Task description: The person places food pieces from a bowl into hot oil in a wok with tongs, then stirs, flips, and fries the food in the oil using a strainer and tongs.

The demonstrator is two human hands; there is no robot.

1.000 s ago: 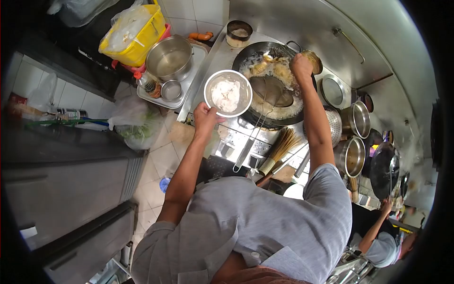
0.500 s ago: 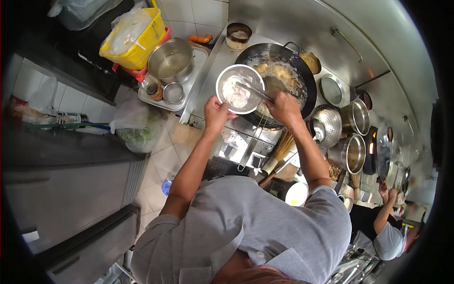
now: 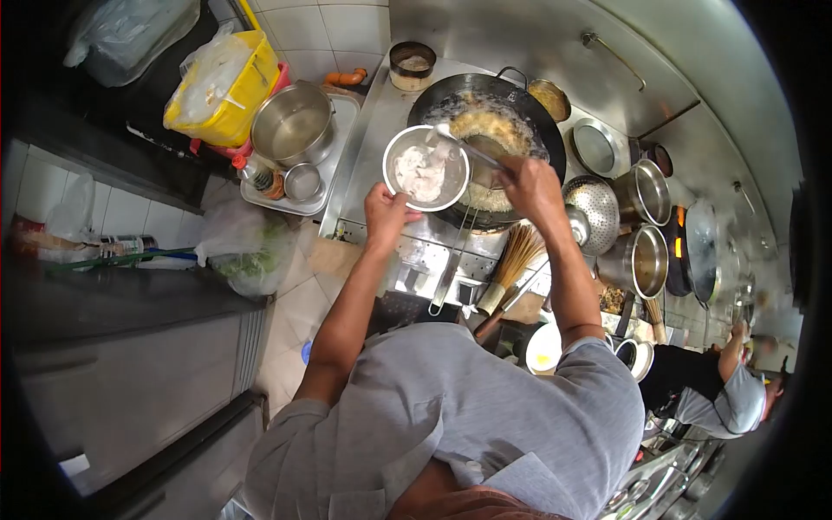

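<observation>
My left hand grips the near left rim of a metal bowl that holds pale, batter-coated pieces. In my right hand are metal tongs, whose tips lift some of the pale batter at the bowl's upper right edge. The bowl is held above the left edge of a large black wok with bubbling oil and golden food. A wire strainer lies in the wok, its handle reaching out toward my body.
A bamboo brush lies in front of the wok. To the right are a perforated ladle and steel pots. A tray on the left carries a pot, a small cup and a bottle. Another person stands at far right.
From above the wok's far right side, my right hand has come down to the bowl, now with tongs in it. The tongs' tips have risen from the bowl's middle. The view has shifted slightly.
</observation>
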